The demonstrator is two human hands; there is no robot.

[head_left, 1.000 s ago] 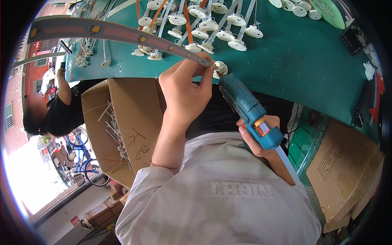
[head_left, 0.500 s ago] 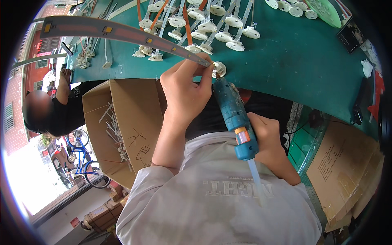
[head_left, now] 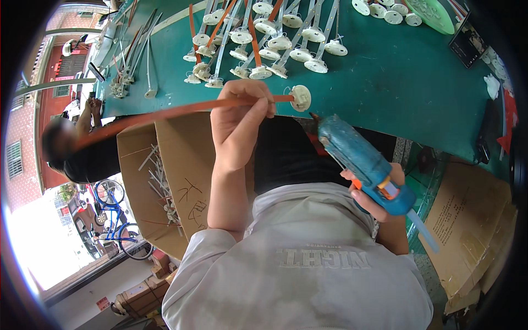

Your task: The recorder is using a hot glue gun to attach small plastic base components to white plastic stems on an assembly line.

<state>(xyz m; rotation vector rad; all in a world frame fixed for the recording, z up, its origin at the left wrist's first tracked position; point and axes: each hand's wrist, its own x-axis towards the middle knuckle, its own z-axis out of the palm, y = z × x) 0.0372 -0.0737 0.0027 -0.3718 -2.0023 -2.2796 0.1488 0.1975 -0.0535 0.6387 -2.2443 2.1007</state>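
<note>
My left hand (head_left: 240, 124) is closed around a flexible LED strip (head_left: 181, 111), its orange backing now facing up. The strip stretches away to the left, and its right end joins a round white disc (head_left: 301, 98) just past my fingers. In my right hand (head_left: 379, 195) is a teal hot glue gun (head_left: 360, 157), gripped by its handle, with a translucent glue stick (head_left: 423, 231) sticking out of the back. The gun's dark nozzle points up and left, close to the disc but apart from it.
On the green table (head_left: 385, 82) lie several strips with white discs (head_left: 280, 43), plus a light green bowl (head_left: 432, 15). An open cardboard box (head_left: 184, 170) with loose strips stands at my left. Another person (head_left: 82, 148) sits beyond it; flattened cardboard (head_left: 462, 220) leans at right.
The strip has turned over, from its LED side to its orange backing. The glue gun has moved right and tilted, its nozzle drawing away from the disc.
</note>
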